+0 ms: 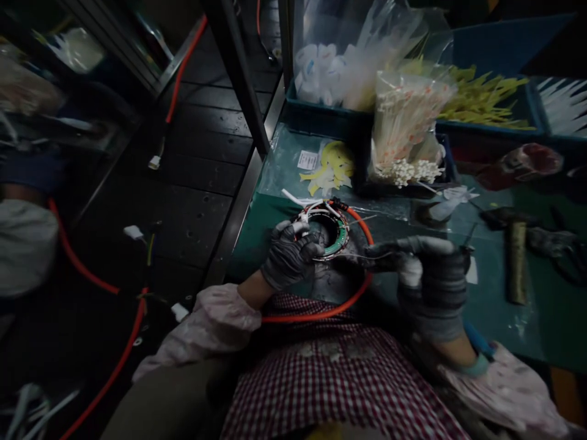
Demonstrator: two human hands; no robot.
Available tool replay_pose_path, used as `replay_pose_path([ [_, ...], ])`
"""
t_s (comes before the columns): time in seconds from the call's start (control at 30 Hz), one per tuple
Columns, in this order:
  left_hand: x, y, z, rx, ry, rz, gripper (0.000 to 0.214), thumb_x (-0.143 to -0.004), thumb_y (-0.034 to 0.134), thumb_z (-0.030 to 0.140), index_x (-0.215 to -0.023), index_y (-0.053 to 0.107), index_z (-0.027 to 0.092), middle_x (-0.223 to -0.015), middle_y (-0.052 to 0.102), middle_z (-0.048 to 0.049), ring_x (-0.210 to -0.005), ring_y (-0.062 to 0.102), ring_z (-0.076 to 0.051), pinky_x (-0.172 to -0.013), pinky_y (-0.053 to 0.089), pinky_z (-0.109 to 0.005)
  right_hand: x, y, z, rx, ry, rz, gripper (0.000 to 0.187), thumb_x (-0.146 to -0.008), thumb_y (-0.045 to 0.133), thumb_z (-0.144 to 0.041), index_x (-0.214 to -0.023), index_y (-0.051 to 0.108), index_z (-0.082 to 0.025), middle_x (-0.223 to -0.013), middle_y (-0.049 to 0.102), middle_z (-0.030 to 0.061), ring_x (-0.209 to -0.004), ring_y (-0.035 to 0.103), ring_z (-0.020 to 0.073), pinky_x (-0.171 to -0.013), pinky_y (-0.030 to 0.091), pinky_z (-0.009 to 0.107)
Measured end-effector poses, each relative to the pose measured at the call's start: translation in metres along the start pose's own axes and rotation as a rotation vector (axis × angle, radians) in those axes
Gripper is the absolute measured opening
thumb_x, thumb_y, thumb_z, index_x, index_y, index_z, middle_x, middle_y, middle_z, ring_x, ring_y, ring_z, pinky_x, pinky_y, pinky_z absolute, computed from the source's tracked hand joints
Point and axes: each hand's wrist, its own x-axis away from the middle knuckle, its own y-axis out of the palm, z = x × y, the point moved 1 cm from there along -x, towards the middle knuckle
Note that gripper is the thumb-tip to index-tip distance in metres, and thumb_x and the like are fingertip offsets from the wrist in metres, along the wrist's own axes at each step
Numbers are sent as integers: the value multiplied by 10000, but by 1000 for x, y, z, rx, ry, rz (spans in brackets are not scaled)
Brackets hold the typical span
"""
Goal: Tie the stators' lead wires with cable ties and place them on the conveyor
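My left hand [292, 253], in a dark grey glove, is closed on the near left side of a ring-shaped motor stator [343, 235]. The stator has a green inner band, and white sleeved leads [300, 198] stick out at its far left. An orange cable [364, 223] runs from its far side, loops round on the right and passes across my lap. To the right, my gloved right hand [426, 275] is closed, with its index finger reaching toward the stator. A thin pale thread [355, 255] stretches from the stator to this hand.
Yellow slips [337, 162] lie beyond the stator. Behind stand a bag of white tubes [408, 122] and a blue bin [527, 110] of yellow strips. A hammer [517, 263] lies at right. At left are a metal post [241, 73] and a co-worker's gloved hand [32, 171].
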Motion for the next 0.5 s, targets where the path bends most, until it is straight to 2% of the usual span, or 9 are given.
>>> replay_pose_path([
  [0.1,-3,-3,3,42,-17,25,293,-889,814,567,-1031,713,332,-993,783,39,-1271,612,-245,-1248,246,-426,27,-6,4,-209,99,-86,97,-1034,741,-346,-1110,753,-287,-952,866,45,-795,843,261,-727,715,411],
  [0.2,-3,-2,2,70,-40,-32,319,-881,786,620,-1038,723,349,-974,781,42,-1272,623,-264,-1241,245,-436,42,-16,-4,-410,156,-231,191,-1013,754,-230,-1180,793,-311,-1069,888,30,-864,871,255,-743,742,382],
  [0.3,-1,0,-1,112,-77,-121,289,-852,803,565,-1044,733,360,-995,782,36,-1290,629,-297,-1239,259,-480,45,-23,-14,-451,156,-315,277,-1019,726,-182,-1219,834,-341,-1143,883,25,-932,877,254,-780,753,358],
  [0.37,0,0,-1,102,-77,-138,289,-833,816,539,-1031,732,345,-1010,783,33,-1295,635,-303,-1238,269,-499,44,-24,-18,-451,151,-355,287,-1023,722,-203,-1239,846,-345,-1177,875,31,-980,875,277,-838,760,396],
  [0.5,-2,-2,0,43,-37,-65,282,-833,816,522,-1015,726,326,-985,781,32,-1270,655,-284,-1237,283,-493,45,-28,-16,-447,189,-414,297,-1018,728,-220,-1257,851,-347,-1211,867,24,-1028,868,294,-920,753,437],
])
